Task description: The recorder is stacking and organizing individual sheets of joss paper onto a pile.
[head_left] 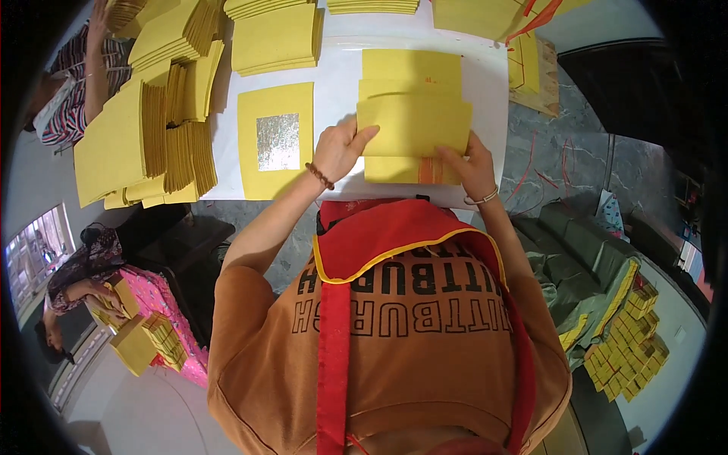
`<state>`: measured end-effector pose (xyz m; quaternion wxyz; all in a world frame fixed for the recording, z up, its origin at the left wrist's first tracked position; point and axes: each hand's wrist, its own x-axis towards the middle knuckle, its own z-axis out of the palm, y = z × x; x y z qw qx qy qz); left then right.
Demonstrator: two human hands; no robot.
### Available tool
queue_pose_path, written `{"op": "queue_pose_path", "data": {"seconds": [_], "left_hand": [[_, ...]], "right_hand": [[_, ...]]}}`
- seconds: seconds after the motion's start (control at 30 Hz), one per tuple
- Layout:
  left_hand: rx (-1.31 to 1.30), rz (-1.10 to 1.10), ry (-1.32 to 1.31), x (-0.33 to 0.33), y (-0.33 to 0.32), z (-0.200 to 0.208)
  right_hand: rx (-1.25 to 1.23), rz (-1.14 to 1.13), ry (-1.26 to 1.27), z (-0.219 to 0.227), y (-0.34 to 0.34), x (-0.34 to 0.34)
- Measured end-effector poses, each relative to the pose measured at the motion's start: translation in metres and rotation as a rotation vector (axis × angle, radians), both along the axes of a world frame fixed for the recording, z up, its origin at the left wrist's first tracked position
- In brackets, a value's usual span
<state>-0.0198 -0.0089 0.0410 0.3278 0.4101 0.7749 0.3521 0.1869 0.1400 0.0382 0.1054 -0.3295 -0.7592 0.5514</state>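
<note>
Both my hands hold a rectangular piece of yellow paper above the white table. My left hand grips its left edge, thumb on top. My right hand pinches its lower right corner, the thumb over the face and the other fingers mostly hidden behind. More yellow paper lies under it and shows beyond its far and near edges; the near part carries an orange printed block. To the left of my left hand lies a larger yellow sheet with a silver foil square in its middle.
Thick stacks of yellow paper crowd the table's left end. Another stack sits at the far side. Red strings lie at the far right. A person is at far left; another handles yellow paper lower left. Yellow bundles are heaped lower right.
</note>
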Motion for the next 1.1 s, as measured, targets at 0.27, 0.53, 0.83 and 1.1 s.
{"op": "queue_pose_path", "data": {"seconds": [0.27, 0.53, 0.83, 1.1], "left_hand": [[-0.029, 0.032, 0.281, 0.000, 0.012, -0.003], [-0.081, 0.026, 0.307, -0.006, 0.022, 0.003], [-0.172, 0.074, 0.206, -0.012, 0.030, 0.002], [-0.067, 0.286, 0.108, -0.008, 0.035, 0.028]], "right_hand": [[0.179, -0.168, 0.138, 0.000, 0.005, -0.020], [0.142, -0.152, 0.057, -0.010, 0.015, -0.027], [0.164, -0.251, 0.050, -0.012, 0.010, -0.034], [0.215, -0.259, -0.023, -0.010, 0.009, -0.034]]}}
